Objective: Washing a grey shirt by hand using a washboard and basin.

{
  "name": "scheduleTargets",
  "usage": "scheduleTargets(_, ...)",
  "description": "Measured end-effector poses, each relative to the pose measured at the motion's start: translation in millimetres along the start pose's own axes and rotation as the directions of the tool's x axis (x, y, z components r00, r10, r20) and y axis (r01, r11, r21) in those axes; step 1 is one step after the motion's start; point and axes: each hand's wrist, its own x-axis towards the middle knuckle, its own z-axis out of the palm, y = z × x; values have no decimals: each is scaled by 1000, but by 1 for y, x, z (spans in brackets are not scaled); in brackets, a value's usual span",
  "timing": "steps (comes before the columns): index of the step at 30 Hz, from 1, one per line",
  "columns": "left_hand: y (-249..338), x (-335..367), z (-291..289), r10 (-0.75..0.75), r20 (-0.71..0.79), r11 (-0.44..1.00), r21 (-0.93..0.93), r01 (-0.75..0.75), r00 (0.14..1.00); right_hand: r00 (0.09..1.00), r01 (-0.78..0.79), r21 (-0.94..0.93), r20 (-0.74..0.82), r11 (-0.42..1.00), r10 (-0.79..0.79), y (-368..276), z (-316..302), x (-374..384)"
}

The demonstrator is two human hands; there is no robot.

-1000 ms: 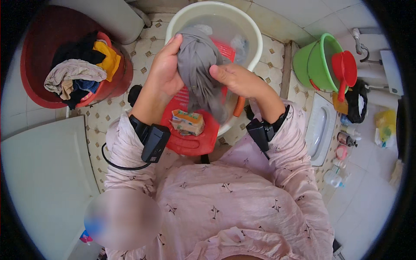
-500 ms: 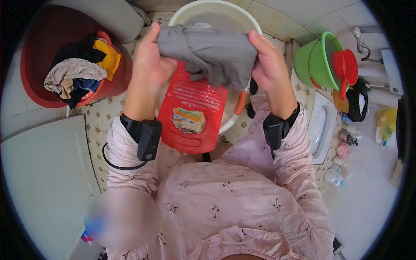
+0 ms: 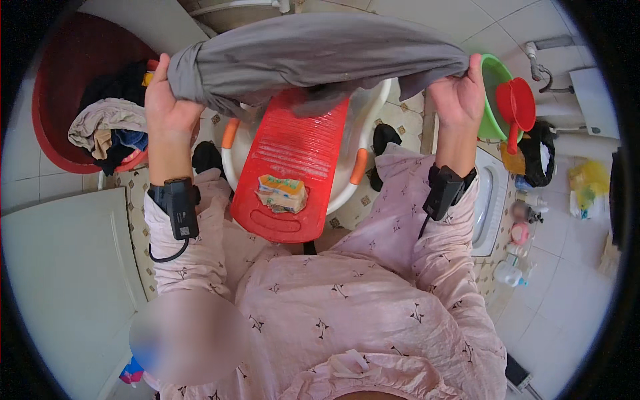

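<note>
A grey wet-looking garment (image 3: 320, 57) is stretched sideways between my two hands, raised over the basin. My left hand (image 3: 172, 100) grips its left end, thumb on top. At the other end my right hand (image 3: 460, 97) holds a gathered part of the cloth. Below it, a red washboard (image 3: 293, 143) leans in a white basin (image 3: 343, 183) with orange handles. On the washboard's near end rests a bar of soap (image 3: 283, 194) in a torn wrapper. The garment hides the far side of the basin. Its exact kind cannot be made out.
At the left stands a large red tub (image 3: 57, 127) near a heap of clothes (image 3: 110, 127). On the right are a green bucket (image 3: 492, 100), a red dipper (image 3: 517, 103), a squat toilet (image 3: 490, 200) and several bottles (image 3: 512, 272). A pale panel (image 3: 73, 267) fills the left foreground.
My hands have moved apart, left hand leftward and right hand rightward. The grey garment, bunched shorter before, is now drawn out wide and covers more of the basin.
</note>
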Motion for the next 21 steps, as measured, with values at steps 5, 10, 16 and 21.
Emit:
scheduleTargets(5, -8, -1, 34, 292, -461, 950, 244, -197, 838, 996, 87, 51, -1, 995, -87, -20, -11, 0)
scheduleTargets(10, -7, 2, 30, 315, -436, 947, 205, -248, 843, 915, -187, 375, 402, 908, 22, -25, -41, 8)
scheduleTargets(16, -22, -8, 28, 81, -66, 995, 64, -77, 995, 899, -277, 432, 431, 858, 73, -9, -28, 10)
scheduleTargets(21, -57, 9, 20, -87, -270, 958, 240, 154, 959, 824, -477, 475, 535, 740, 189, 5, -36, 22)
